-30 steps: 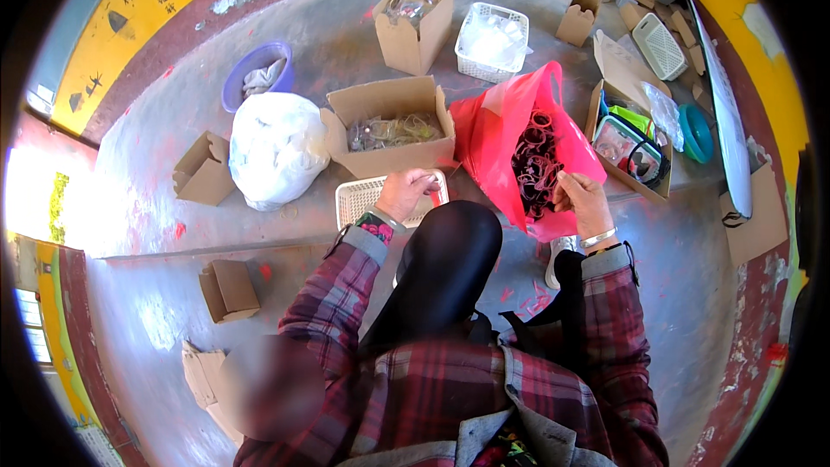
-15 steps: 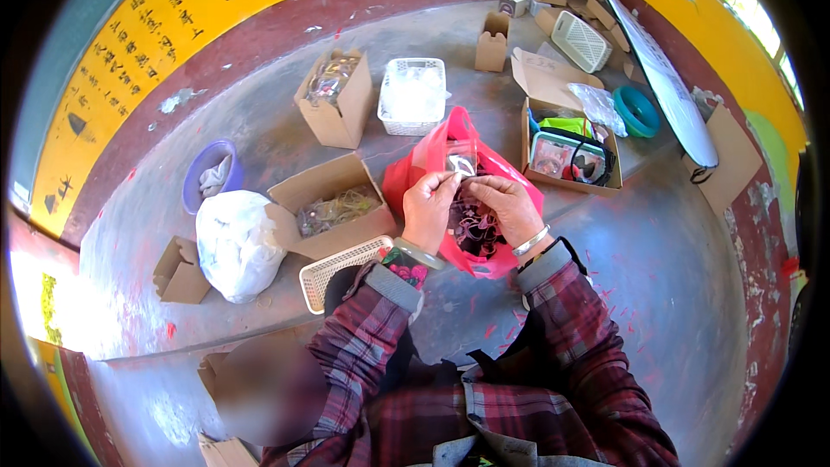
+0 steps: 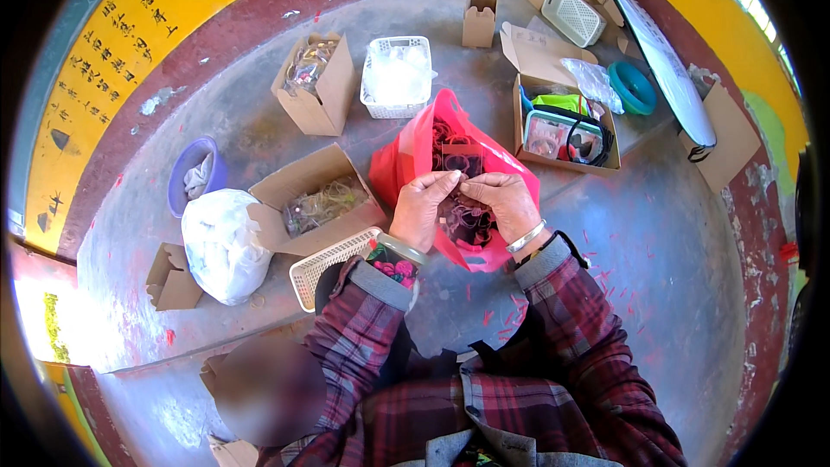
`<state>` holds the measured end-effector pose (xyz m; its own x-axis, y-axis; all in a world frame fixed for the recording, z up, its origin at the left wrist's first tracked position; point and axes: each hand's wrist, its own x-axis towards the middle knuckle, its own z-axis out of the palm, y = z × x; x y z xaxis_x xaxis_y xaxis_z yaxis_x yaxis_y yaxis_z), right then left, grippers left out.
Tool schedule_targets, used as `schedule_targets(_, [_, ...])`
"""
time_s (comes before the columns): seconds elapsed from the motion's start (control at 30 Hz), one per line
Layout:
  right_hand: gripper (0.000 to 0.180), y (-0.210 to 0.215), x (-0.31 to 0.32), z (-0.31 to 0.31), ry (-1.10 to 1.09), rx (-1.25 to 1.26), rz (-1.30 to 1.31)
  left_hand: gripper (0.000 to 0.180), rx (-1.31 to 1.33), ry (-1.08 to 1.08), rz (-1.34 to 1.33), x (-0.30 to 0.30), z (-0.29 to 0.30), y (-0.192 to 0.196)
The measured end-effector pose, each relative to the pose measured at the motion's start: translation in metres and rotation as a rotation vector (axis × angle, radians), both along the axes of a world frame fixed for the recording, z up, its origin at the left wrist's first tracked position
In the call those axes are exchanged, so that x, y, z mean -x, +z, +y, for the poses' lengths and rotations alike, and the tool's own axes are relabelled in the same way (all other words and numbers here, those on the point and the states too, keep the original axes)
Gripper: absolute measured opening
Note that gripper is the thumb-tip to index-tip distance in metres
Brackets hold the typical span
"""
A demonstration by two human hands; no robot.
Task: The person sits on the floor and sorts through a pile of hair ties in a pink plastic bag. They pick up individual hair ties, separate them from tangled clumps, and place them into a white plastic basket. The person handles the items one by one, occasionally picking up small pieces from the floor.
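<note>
My left hand [image 3: 421,210] and my right hand [image 3: 504,206] meet fingertip to fingertip above a red plastic bag [image 3: 398,171]. Both are closed in a pinch. Between them is what looks like a small clear plastic packet [image 3: 462,158]; its contents are hard to make out against the dark background. Inside the open red bag lie many small dark and pinkish looped pieces [image 3: 467,223], too tangled to name. The bag stands on the floor in front of me, its upper edge gaping around my fingers.
Left of the bag stand an open cardboard box [image 3: 360,223] of thin looped pieces, a cream basket [image 3: 304,281], a stuffed white bag [image 3: 226,246] and a purple basin [image 3: 176,175]. Beyond are a white basket [image 3: 396,109] and a tall box [image 3: 316,112]. A filled carton [image 3: 566,158] sits right.
The view has shifted slightly, moving the floor items left in the picture. My hands stay pinched together over the bag. The pale glare on the clear packet has gone.
</note>
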<state>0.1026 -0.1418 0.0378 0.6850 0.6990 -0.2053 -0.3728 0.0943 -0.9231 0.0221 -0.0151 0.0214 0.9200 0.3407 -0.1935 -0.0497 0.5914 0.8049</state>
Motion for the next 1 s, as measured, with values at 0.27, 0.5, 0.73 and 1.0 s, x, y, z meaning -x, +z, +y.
schedule_targets(0.27, [0.015,0.0,0.0,-0.008,-0.005,0.083,-0.115,0.019,-0.018,0.042,-0.039,-0.002,-0.001,-0.002])
schedule_targets(0.5, [0.015,-0.002,0.002,-0.009,-0.019,0.083,-0.117,0.019,0.001,-0.045,-0.053,-0.001,-0.004,0.001])
schedule_targets(0.73, [0.011,-0.01,0.004,-0.006,-0.024,0.064,-0.095,0.02,0.061,-0.038,-0.012,-0.003,-0.002,-0.014])
schedule_targets(1.0, [0.012,-0.014,0.003,-0.005,0.017,0.079,-0.063,0.019,0.143,-0.06,-0.008,-0.002,0.0,-0.016])
